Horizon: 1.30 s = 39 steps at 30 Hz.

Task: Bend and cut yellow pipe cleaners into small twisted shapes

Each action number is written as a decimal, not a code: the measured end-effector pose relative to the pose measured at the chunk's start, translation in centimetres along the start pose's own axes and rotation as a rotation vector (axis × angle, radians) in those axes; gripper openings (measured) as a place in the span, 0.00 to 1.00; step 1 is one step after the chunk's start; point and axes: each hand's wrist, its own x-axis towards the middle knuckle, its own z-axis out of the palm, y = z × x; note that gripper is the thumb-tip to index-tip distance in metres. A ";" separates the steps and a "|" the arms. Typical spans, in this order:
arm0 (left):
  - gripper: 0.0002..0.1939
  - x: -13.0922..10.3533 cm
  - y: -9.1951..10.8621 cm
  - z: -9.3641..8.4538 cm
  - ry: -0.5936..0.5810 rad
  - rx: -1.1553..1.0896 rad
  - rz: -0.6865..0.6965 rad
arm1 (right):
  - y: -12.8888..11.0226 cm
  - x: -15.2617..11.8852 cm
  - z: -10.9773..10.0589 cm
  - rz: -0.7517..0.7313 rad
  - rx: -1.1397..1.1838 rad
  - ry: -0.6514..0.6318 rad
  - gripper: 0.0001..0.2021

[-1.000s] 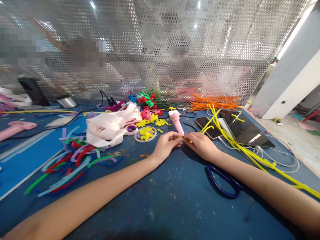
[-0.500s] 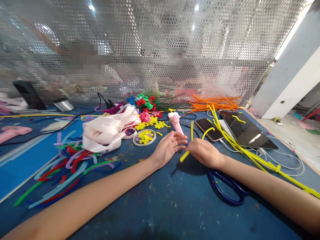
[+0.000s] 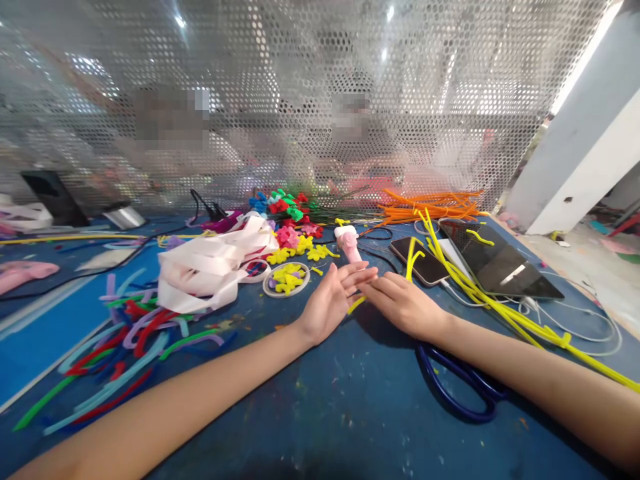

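Note:
My right hand (image 3: 403, 307) is closed on a short yellow pipe cleaner (image 3: 411, 261), bent at its upper part; another yellow end shows below the fingers. The fingertips of my left hand (image 3: 333, 297) meet those of the right. Its fingers are stretched out, and the palm faces inward. Whether the left also touches the pipe cleaner is hidden. Just beyond the hands stands a pink and white glue gun (image 3: 352, 248). Blue-handled scissors (image 3: 463, 393) lie partly under my right forearm. A round dish (image 3: 267, 288) left of my hands holds yellow pipe-cleaner flowers (image 3: 289, 277).
Pale pink ribbon (image 3: 197, 273) and coloured pipe-cleaner pieces (image 3: 125, 363) lie at left. Long yellow pipe cleaners (image 3: 465, 287) cross a tablet (image 3: 500, 267) beside a phone (image 3: 425, 260) and white cable. Orange pipe cleaners (image 3: 430, 205) and colourful flowers (image 3: 285, 203) line a perforated metal screen (image 3: 310, 80).
My right hand has moved left and turned, bringing its fingers against my left hand's fingertips. The yellow pipe cleaner came with it and now shows less between the hands.

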 end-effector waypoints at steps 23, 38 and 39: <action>0.35 -1.1 -0.2 0.9 -0.250 0.254 -0.008 | 0.1 -0.2 0.6 0.254 0.168 0.117 0.12; 0.34 -1.8 0.0 0.9 -0.393 0.458 0.016 | 0.0 -0.4 0.8 0.268 -0.044 0.167 0.15; 0.34 -1.8 0.0 0.8 -0.400 0.478 0.011 | 0.0 -0.4 0.7 0.263 -0.044 0.163 0.15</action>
